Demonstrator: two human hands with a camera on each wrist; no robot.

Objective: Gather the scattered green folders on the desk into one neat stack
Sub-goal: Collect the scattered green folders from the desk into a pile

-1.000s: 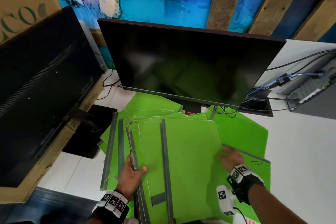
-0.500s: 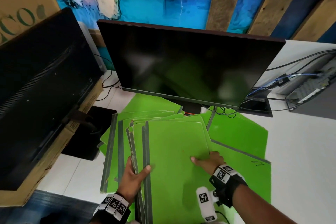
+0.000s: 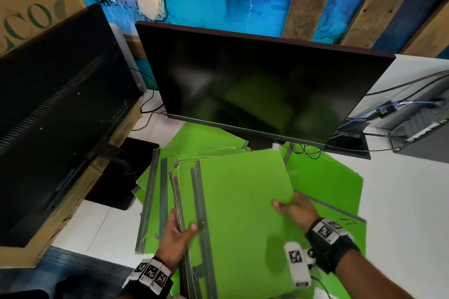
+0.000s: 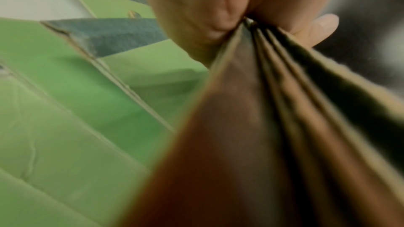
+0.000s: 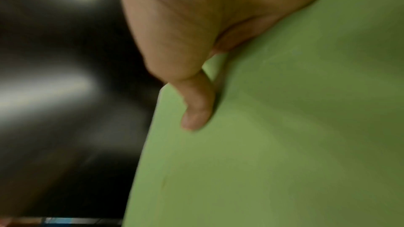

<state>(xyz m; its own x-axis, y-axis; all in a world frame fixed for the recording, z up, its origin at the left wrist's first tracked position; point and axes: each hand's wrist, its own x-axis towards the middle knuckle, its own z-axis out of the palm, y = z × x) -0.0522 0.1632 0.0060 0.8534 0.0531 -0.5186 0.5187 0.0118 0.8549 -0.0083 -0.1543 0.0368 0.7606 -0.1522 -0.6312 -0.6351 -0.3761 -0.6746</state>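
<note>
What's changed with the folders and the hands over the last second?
The right hand has carried the top green folder leftward, so its dark spine now lies close to the bundle of folders that the left hand grips. The right hand has shifted from the folder's far right side to its right edge, thumb on top. The left hand's grip, the folders on the desk and the monitor stayed put.

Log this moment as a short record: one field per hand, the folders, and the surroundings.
left hand: grips the spine edges of the held bundle of green folders
right hand: holds the top folder by its right edge, thumb on its face
loose folders: several lie fanned on the white desk
monitor: dark, behind the folders
stack: not yet neat
</note>
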